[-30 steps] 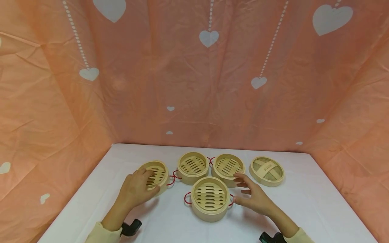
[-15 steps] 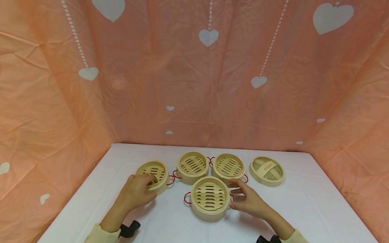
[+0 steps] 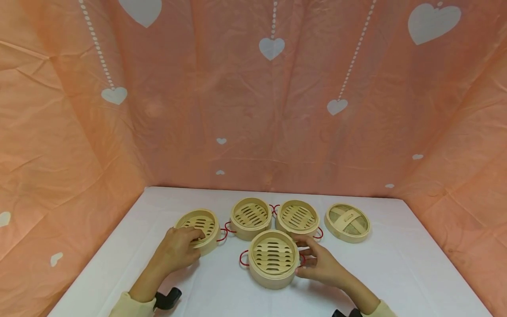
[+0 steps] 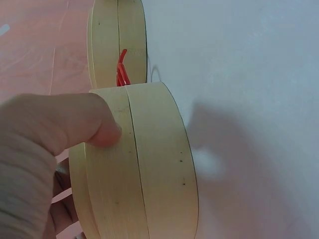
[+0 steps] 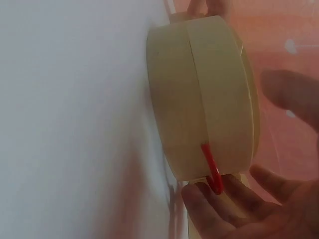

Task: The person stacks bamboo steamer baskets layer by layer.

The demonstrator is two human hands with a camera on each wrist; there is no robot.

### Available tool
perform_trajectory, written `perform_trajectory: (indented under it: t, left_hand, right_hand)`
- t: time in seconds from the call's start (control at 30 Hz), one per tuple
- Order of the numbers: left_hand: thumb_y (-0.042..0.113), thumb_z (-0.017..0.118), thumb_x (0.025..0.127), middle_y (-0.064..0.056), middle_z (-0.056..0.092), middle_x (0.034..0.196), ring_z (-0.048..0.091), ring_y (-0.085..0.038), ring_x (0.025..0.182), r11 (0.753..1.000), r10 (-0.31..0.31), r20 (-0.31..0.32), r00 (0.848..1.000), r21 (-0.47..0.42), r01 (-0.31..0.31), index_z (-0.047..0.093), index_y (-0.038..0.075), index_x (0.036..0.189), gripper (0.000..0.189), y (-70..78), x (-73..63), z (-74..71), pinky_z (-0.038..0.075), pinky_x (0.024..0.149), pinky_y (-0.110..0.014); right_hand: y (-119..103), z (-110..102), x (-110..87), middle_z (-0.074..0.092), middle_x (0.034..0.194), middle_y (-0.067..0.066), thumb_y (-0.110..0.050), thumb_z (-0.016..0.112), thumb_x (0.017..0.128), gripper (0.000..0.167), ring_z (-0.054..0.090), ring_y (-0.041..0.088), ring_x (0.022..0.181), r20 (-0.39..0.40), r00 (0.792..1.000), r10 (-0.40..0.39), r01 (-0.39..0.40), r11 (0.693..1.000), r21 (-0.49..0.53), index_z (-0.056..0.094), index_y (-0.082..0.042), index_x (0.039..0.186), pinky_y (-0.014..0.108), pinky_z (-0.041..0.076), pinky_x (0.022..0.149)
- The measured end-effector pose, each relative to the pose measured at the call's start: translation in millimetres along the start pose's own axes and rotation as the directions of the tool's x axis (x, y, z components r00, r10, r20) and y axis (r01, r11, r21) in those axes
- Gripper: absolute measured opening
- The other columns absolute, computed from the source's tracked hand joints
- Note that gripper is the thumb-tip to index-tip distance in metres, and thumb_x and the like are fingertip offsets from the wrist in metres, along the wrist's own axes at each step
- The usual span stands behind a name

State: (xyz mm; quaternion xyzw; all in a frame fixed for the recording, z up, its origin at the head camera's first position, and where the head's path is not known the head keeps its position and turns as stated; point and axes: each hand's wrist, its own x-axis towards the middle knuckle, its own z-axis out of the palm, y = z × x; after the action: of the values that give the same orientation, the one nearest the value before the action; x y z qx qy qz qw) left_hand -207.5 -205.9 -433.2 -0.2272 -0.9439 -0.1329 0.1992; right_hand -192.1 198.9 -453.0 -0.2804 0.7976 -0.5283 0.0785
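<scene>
Round bamboo steamer baskets with slatted bottoms and red handles stand on a white table. At the left, my left hand (image 3: 176,251) pinches the near wall of the left steamer basket (image 3: 208,247). The left wrist view shows the thumb (image 4: 102,127) on that basket's outer wall (image 4: 159,164), the fingers partly hidden behind the rim. My right hand (image 3: 322,266) is at the right side of the front steamer basket (image 3: 273,281). In the right wrist view its fingers (image 5: 219,211) lie by the red handle (image 5: 213,169), while the thumb (image 5: 291,92) stands apart from the rim.
Behind the front basket stand two more steamer baskets, one back left (image 3: 250,215) and one back right (image 3: 298,216). A woven bamboo lid (image 3: 348,223) lies farther right on the white table (image 3: 396,264). Orange cloth with hearts (image 3: 237,110) encloses the table's back and sides.
My right hand has moved left and closer to the front basket's handle. My left fingers have drawn back to the left basket's near rim. The baskets have hardly moved.
</scene>
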Motion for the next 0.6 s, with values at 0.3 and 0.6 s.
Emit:
perform_trajectory:
  t: [0.3,0.6]
  left_hand:
    - [0.010,0.072,0.060,0.011,0.066,0.083,0.060,-0.008,0.082,0.999,-0.023,0.001,1.000,-0.024,0.023,0.067,0.023,0.083,0.028,-3.4,-0.1,4.0,0.035,0.067,-0.031]
    - [0.011,0.073,0.060,0.012,0.067,0.085,0.060,-0.007,0.082,1.000,0.007,-0.020,1.000,-0.025,-0.007,0.067,0.024,0.085,0.028,-4.2,-1.4,3.9,0.035,0.065,-0.027]
  right_hand:
    - [2.8,2.5,0.5,0.047,0.132,0.027,-0.016,0.080,0.076,0.078,0.057,0.033,0.108,-0.013,1.000,0.019,-0.019,1.000,0.004,0.037,-0.002,0.140,0.030,0.055,0.084]
    - [4.5,5.9,1.1,0.047,0.132,0.027,-0.017,0.080,0.076,0.080,0.057,0.035,0.110,-0.019,0.999,0.046,-0.046,0.999,0.009,0.035,-0.003,0.141,0.027,0.055,0.081]
